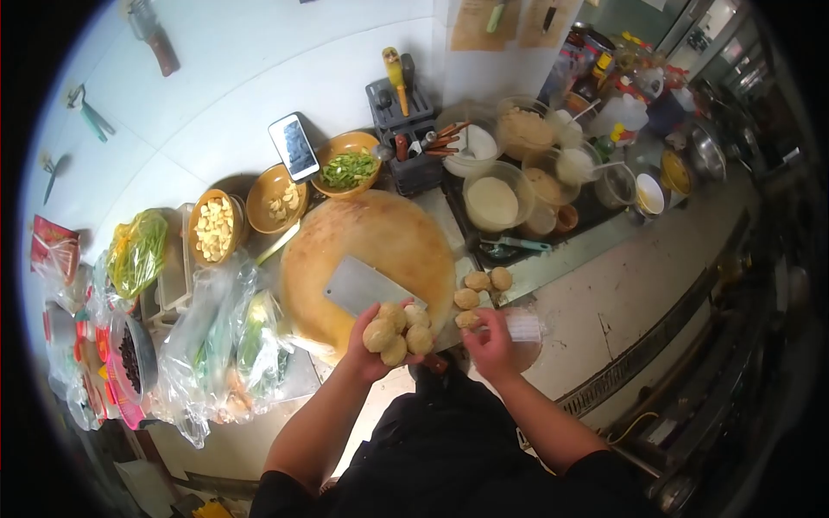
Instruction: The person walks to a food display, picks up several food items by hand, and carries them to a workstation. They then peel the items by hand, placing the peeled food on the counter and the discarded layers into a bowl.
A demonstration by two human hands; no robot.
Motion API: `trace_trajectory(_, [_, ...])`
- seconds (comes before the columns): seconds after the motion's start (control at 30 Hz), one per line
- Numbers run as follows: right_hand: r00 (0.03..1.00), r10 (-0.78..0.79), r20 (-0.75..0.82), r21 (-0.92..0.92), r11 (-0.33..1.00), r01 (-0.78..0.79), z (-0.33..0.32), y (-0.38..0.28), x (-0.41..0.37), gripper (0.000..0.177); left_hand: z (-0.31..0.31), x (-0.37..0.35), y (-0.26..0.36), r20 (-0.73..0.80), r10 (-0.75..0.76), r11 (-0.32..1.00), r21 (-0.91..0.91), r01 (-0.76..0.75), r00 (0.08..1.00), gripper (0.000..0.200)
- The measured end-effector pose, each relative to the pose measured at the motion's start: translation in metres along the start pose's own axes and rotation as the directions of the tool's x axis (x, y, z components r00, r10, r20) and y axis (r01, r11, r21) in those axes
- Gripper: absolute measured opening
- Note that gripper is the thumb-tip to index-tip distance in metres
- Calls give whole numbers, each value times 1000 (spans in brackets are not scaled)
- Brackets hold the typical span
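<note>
When looking from the far left, can see a red packet (55, 249) by the wall (190, 121), then a yellow-tinted plastic bag (138, 255) and, below, a grey bowl (149, 354) of small dark pieces (129, 364). Next, can make out clear plastic bags (220, 332) bunched together, partly filled with green vegetables (256, 332). Behind these, can see an orange-brown bowl (237, 239) full of pale pieces (215, 226), then a second bowl (262, 190) with only a few slices (284, 205), a phone (294, 148) propped up, screen lit, and a third bowl (345, 143) of chopped greens (350, 170). Toward the middle, can see a large round chopping board (389, 229) bearing a cleaver (370, 286) laid flat. At the near edge of the board, cradling a cluster of round balls (394, 332), at least five, in the cupped left hand (366, 356). Behind the board, can see a dark holder (410, 173) of handled tools. Right of the board, pinching a single ball (467, 319) in the right hand (492, 345); cannot tell whether lifted or resting. Just beyond, can count three more balls (477, 281) lying close together on the tabletop (560, 264). Farther right, can see a tub (527, 196) of beige liquid among other plastic tubs (541, 221) on a dark tray (591, 214), then a white bowl (652, 184) and a shiny metal bowl (708, 148).
</note>
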State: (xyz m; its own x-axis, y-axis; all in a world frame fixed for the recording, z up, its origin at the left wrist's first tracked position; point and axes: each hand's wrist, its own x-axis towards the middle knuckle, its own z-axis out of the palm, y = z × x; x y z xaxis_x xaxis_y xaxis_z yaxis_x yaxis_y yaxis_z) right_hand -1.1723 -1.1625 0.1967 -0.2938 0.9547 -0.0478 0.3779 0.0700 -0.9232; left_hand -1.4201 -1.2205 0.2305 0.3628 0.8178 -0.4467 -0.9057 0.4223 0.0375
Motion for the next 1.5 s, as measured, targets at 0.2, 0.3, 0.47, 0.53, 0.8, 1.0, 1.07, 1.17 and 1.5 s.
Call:
trace_trajectory(0.2, [986,-147,79,-36,988,151,1,-56,9,51,3,31,-4,109,-57,998,2,58,992,67])
trace_trajectory(0.3, [959,192,211,146,963,-225,-6,-58,11,58,7,39,-13,97,-98,994,50,93,991,68])
trace_trajectory(0.47, [970,177,164,316,922,-222,-15,-36,6,66,19,50,-33,132,-172,984,73,163,976,65])
trace_trajectory(0.53, [981,158,116,223,958,-181,-25,-47,-3,64,21,57,-40,145,-194,979,85,183,970,63])
trace_trajectory(0.8, [998,4,-57,-61,998,-7,-43,-50,-22,43,23,77,-56,194,-190,981,86,176,962,65])
trace_trajectory(1.0, [989,-35,-146,153,987,57,-40,-35,-28,38,22,71,-54,264,-234,972,41,231,936,67])
trace_trajectory(1.07, [973,88,-212,445,895,16,-45,-26,-28,37,24,69,-50,255,-242,970,42,240,936,70])
trace_trajectory(1.17, [891,420,-173,436,844,-313,-84,-39,4,31,22,64,-45,246,-240,969,13,245,939,70])
trace_trajectory(1.5, [972,92,-217,-446,876,-182,-79,76,108,37,12,35,-40,258,-152,987,-7,160,954,75])
